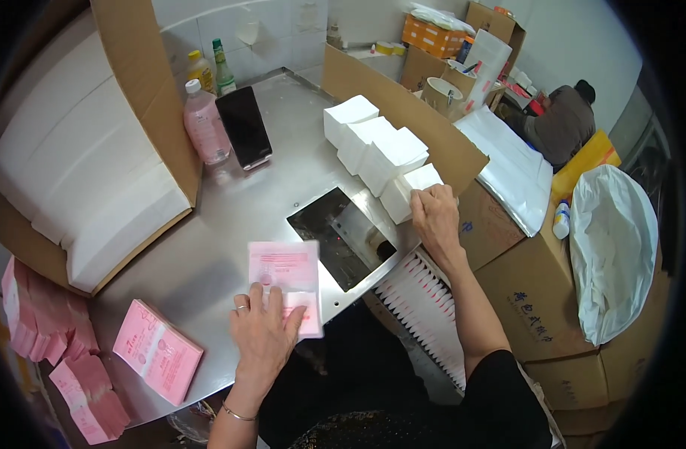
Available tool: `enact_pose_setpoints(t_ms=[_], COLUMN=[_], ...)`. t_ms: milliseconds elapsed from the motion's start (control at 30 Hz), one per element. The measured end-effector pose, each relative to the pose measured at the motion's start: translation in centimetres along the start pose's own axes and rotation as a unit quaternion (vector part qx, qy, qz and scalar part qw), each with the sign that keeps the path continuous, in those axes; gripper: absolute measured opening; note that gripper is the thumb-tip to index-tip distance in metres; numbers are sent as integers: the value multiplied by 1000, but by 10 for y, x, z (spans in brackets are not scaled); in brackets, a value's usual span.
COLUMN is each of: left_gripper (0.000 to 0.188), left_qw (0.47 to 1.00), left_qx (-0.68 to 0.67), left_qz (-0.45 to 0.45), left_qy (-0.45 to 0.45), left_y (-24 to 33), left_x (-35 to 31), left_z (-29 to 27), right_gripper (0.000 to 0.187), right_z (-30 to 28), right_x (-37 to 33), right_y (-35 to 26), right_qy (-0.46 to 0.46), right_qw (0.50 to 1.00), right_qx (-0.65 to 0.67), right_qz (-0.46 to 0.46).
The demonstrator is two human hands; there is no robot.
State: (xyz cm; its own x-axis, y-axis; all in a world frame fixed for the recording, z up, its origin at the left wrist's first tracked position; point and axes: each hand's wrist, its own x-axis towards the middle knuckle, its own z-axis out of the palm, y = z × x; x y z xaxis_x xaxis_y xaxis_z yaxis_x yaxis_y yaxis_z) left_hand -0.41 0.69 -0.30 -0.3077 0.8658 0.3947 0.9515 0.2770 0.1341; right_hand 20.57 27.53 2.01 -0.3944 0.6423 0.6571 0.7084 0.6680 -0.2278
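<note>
At the table's front edge, my left hand grips a pink printed plastic packet, fingers over its lower half and thumb at its right side. My right hand has its fingers closed on the nearest white stack of folded tissues. More white tissue stacks stand in a row behind it. Between my hands, a rectangular opening is cut in the metal tabletop. A thick pile of pink packets lies left of my left hand.
On the left, a large open carton holds white tissues, with bundled pink packets below it. A phone leans by several bottles. Cardboard boxes and a white plastic bag stand right. A person sits far right.
</note>
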Motion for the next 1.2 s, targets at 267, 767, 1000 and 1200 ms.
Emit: enact_pose_setpoints(t_ms=[267, 767, 1000, 1200], left_gripper=[41, 65, 16, 24], left_qw=[987, 971, 978, 950], left_qx=[-144, -225, -136, 76], left_qz=[67, -15, -107, -257], left_qy=[-17, -74, 116, 160], left_y=[5, -17, -69, -147], left_x=[-5, -29, -77, -123], left_z=[9, -45, -73, -70], right_gripper=[32, 20, 24, 32], right_z=[6, 98, -2, 4], right_x=[-10, -32, 4, 92], right_y=[-26, -111, -80, 38], right_qy=[50, -263, -219, 52], right_qw=[993, 937, 931, 994], right_qx=[-1, 211, 286, 65], right_qz=[-104, -87, 63, 65])
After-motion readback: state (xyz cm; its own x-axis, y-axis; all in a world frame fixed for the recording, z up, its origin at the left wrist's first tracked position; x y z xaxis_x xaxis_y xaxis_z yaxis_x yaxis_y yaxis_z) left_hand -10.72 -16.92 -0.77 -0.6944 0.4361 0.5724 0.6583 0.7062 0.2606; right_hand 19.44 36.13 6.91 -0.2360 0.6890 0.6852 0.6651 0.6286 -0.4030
